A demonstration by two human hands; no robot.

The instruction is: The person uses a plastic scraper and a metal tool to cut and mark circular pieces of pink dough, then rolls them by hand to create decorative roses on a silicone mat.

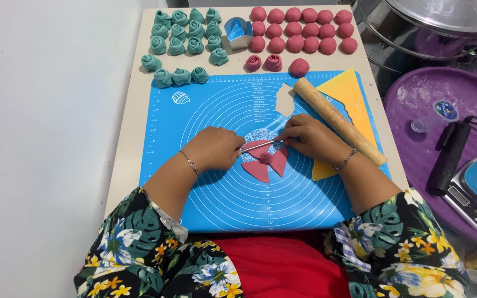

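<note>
Both hands, left (215, 148) and right (308, 138), pinched a thin stick (258, 146) across the cut pink dough (264, 160) just beneath their fingertips; pressed unevenly, it could have torn the petals, I thought.

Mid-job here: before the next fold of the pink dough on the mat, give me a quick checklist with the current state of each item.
1. Pink dough lies inside the blue mat: ok.
2. Thin stick lies across the dough, held by both hands: ok.
3. Left hand steadies the stick's left end: ok.
4. Right hand pinches the stick's right end; how firm the grip is: cannot tell.
5. Rolling pin lies right behind the right hand, close to the wrist: not ok, it may get bumped.
6. Finished pink roses and green roses sit beyond the mat, apart from the hands: ok.
</note>
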